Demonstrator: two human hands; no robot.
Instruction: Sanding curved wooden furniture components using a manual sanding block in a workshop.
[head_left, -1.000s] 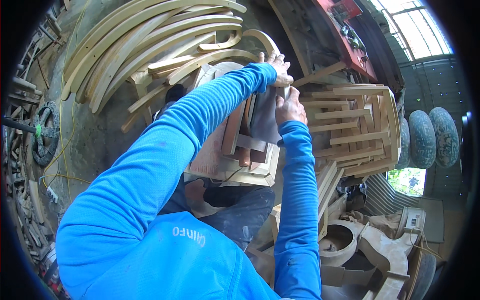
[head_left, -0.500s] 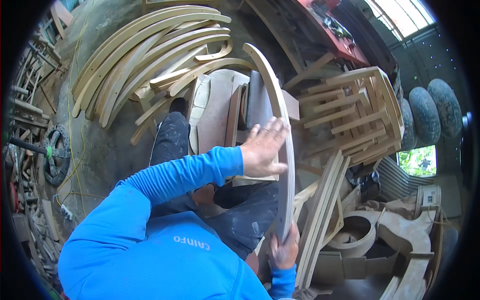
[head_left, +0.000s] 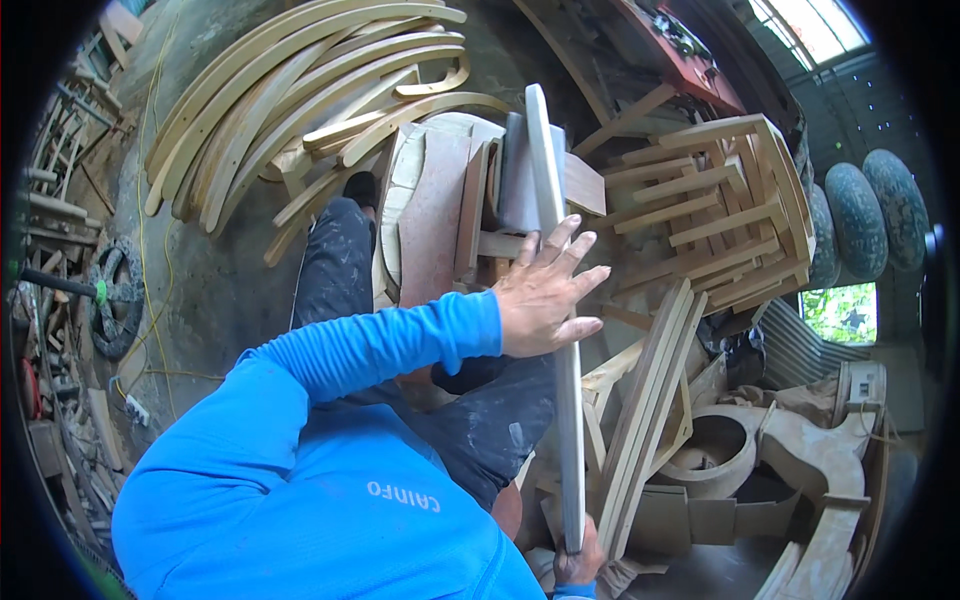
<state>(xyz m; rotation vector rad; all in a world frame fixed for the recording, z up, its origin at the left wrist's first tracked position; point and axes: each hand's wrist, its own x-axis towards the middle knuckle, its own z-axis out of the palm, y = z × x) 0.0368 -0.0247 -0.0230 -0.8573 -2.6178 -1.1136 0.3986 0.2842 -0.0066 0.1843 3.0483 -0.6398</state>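
The long wooden strip (head_left: 570, 440) runs from above the grey panel (head_left: 517, 180) down to the person's right side. The left hand (head_left: 541, 305) lies across its middle, fingers fanned apart; the right hand (head_left: 578, 560) has its fingers clamped on the near end. To handle it well, I'd say, the near grip wants firmness, the left palm a light touch, and the strip clearance from the leaning boards (head_left: 637, 425). Pale lettering (head_left: 403, 497) marks the blue top (head_left: 240, 490); I make out no other writing.
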